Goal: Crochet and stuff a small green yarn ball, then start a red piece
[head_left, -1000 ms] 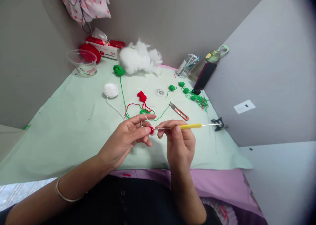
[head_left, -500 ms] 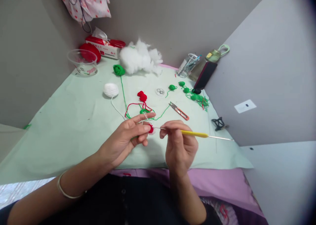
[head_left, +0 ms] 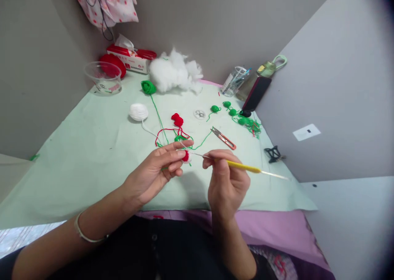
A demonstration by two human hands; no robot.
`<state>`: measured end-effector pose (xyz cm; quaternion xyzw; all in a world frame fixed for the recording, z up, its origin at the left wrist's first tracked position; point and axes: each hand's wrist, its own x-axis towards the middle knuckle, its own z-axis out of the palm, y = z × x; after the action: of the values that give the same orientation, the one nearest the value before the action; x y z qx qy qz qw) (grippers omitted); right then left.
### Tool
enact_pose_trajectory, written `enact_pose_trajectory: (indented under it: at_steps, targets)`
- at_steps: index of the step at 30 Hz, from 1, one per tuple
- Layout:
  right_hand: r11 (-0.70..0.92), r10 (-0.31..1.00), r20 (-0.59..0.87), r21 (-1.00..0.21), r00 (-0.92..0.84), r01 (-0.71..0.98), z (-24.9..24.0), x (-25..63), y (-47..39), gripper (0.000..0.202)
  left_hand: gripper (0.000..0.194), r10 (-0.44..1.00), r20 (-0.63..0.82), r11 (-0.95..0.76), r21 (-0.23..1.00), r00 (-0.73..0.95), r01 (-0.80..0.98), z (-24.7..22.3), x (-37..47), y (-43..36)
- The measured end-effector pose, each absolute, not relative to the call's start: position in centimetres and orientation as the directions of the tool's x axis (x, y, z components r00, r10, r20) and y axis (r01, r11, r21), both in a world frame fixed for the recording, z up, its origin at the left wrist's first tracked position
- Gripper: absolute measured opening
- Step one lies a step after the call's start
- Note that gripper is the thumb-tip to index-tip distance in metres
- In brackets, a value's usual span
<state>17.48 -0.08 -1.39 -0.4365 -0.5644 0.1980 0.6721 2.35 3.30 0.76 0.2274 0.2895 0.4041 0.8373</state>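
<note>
Between thumb and fingers, my left hand (head_left: pixel 160 165) pinches a small red and white crochet piece (head_left: pixel 185 156). White yarn passes over its raised forefinger and runs back to a white yarn ball (head_left: pixel 138 112). My right hand (head_left: pixel 227 181) is closed around the yellow handle of a crochet hook (head_left: pixel 243 166). The hook's thin metal tip reaches left to the edge of the piece; whether it sits in a stitch is too small to tell. Just beyond the hands lie a red crocheted piece (head_left: pixel 177 119) and tangled green yarn (head_left: pixel 181 138).
Orange-handled thread snips (head_left: pixel 224 138) lie right of centre. Several green crocheted balls (head_left: pixel 233 112) sit by a phone (head_left: pixel 257 93) and a clear cup (head_left: pixel 234 82). White stuffing (head_left: pixel 174 73), a green yarn ball (head_left: pixel 148 87), a plastic tub (head_left: pixel 106 81) and a tissue box (head_left: pixel 132 60) stand behind.
The crochet piece has shifted slightly left and up, showing more of its white edge. My right hand and the hook have moved a little right. White and green yarn strands have shifted right.
</note>
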Motion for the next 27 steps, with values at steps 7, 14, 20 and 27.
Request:
enact_pose_trajectory:
  at_steps: [7,14,20,27]
  targets:
    - [0.451,0.860,0.450,-0.891,0.241,0.058,-1.2,17.5,0.3,0.015,0.032,0.860,-0.221,0.448,0.759,0.460,-0.473,1.2,2.5,2.9]
    - [0.432,0.885,0.408,-0.899,0.224,-0.071,-1.0,17.9,0.0,0.020,0.031,0.877,-0.209,0.410,0.794,0.432,-0.449,1.4,2.1,2.8]
    - [0.613,0.667,0.740,-0.612,0.087,0.500,-1.5,17.4,-0.9,0.024,0.039,0.912,-0.187,0.324,0.873,0.365,-0.365,1.1,2.2,2.5]
    - [0.597,0.590,0.802,-0.512,0.095,0.617,-2.4,17.2,-0.5,0.027,0.047,0.874,-0.234,0.414,0.819,0.427,-0.398,0.9,2.7,2.1]
